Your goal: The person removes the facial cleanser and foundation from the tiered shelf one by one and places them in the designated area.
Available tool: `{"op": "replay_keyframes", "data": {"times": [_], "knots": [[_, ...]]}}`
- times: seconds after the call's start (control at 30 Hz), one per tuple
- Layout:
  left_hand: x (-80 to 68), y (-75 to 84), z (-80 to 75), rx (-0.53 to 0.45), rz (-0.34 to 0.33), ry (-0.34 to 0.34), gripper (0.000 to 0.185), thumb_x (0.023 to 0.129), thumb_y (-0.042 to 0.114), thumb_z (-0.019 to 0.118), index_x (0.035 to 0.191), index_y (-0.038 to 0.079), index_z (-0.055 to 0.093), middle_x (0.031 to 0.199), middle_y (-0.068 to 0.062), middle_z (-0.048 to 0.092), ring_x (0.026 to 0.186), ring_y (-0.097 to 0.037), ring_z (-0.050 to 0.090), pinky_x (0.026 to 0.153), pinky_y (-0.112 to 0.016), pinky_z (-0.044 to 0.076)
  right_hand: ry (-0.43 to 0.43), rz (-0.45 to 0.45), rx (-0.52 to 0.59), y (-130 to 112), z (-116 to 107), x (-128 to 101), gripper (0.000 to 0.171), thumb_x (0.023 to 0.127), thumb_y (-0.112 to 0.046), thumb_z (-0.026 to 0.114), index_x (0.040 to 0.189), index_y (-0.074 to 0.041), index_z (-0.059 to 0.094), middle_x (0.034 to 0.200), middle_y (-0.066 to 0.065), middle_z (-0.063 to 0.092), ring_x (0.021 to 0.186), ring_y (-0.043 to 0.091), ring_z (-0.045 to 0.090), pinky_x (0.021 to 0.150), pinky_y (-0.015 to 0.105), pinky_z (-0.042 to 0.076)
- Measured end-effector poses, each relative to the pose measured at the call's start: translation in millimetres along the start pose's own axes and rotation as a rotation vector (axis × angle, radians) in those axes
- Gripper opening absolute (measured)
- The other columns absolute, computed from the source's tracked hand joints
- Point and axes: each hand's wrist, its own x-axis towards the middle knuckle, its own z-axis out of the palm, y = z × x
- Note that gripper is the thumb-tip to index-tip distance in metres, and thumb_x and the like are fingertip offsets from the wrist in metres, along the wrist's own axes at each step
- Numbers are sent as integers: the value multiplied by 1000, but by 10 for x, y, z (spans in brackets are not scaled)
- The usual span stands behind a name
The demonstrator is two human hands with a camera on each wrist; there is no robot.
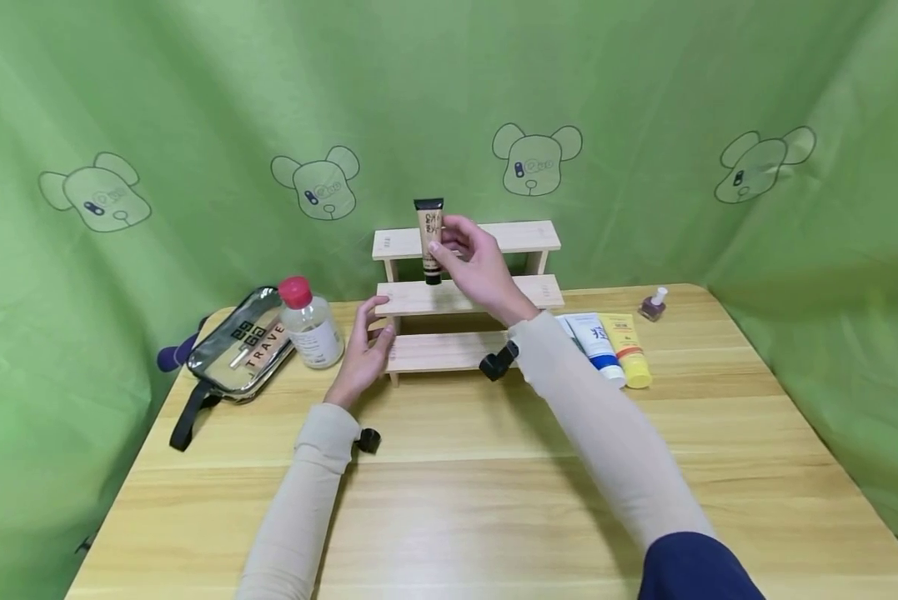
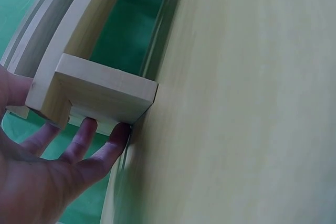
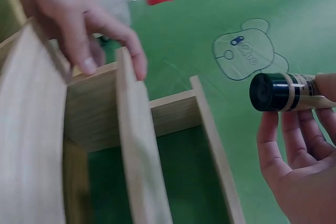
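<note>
My right hand (image 1: 479,262) pinches a small tan makeup tube (image 1: 429,237) between thumb and fingers. The tube stands upright, black cap (image 3: 269,92) down, in front of the top tier of a three-tier wooden shelf (image 1: 467,297); in the head view its cap overlaps the middle tier. At the shelf's left end my left hand (image 1: 364,350) holds the side, one finger bent over the middle tier's edge and the thumb by the bottom tier. Several fingertips (image 2: 118,136) meet the end piece in the left wrist view.
Left of the shelf stands a clear bottle with a red cap (image 1: 295,292), beside a transparent travel pouch (image 1: 242,346) with a black strap. White and yellow tubes (image 1: 624,346) lie to the right, partly behind my sleeve. Farther right is a nail polish bottle (image 1: 653,306). A green curtain (image 1: 449,100) hangs behind.
</note>
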Motion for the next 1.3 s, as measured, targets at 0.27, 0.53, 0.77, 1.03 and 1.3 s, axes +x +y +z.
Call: {"op": "replay_keyframes", "data": {"times": [0.27, 0.53, 0.77, 1.03, 1.3], "knots": [[-12, 7, -10, 4, -4, -8, 52, 113, 10, 54, 159, 33, 43, 165, -19, 42, 142, -46, 55, 120, -61, 48, -10, 26, -59, 150, -119, -259, 46, 109, -13, 65, 151, 3, 55, 141, 23, 65, 135, 35, 63, 123, 42, 51], [-41, 1, -21, 5, -30, 0, 51, 113, 13, 54, 158, 34, 43, 166, -20, 41, 142, -46, 54, 119, -62, 48, -1, 43, -63, 273, -290, -471, 46, 109, -12, 66, 150, 4, 55, 138, 23, 66, 131, 31, 63, 115, 31, 56], [-47, 21, -26, 13, -36, 2, 52, 113, 13, 54, 159, 35, 42, 164, -20, 42, 141, -46, 55, 119, -61, 49, -17, 82, -110, 379, -485, -715, 44, 110, -12, 64, 150, 4, 55, 137, 23, 67, 125, 25, 64, 106, 14, 54], [-26, -1, -19, 14, -31, -2, 54, 113, 13, 54, 158, 39, 42, 163, -21, 43, 139, -45, 57, 118, -60, 51, -10, 110, -144, 448, -668, -968, 44, 109, -11, 64, 150, 4, 56, 136, 24, 66, 120, 15, 63, 106, 12, 52], [-11, -15, -3, 6, -11, -3, 53, 113, 13, 55, 158, 38, 42, 162, -22, 44, 136, -47, 59, 115, -61, 52, 8, 98, -193, 613, -918, -1229, 43, 111, -12, 63, 148, 8, 56, 134, 28, 67, 113, -1, 62, 98, 8, 54]]}}
